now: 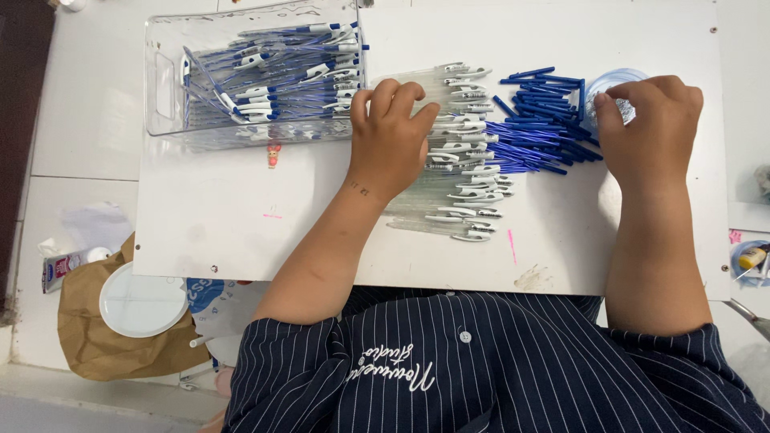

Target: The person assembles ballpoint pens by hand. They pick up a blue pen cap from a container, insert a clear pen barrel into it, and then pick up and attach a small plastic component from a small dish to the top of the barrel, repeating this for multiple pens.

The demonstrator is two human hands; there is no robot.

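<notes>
Striped sleeves nearest; my left hand curls palm-down onto clear pen barrels, right hand pinches inside a small cup.

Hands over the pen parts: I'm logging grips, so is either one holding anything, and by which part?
Cannot be told for sure. The left hand rests curled on the clear pen barrels. The right hand has its fingers in the small clear cup, and whatever they pinch is hidden.

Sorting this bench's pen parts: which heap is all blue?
The pile of blue refills, between the clear barrels and right hand; the barrels are clear with white clips.
</notes>
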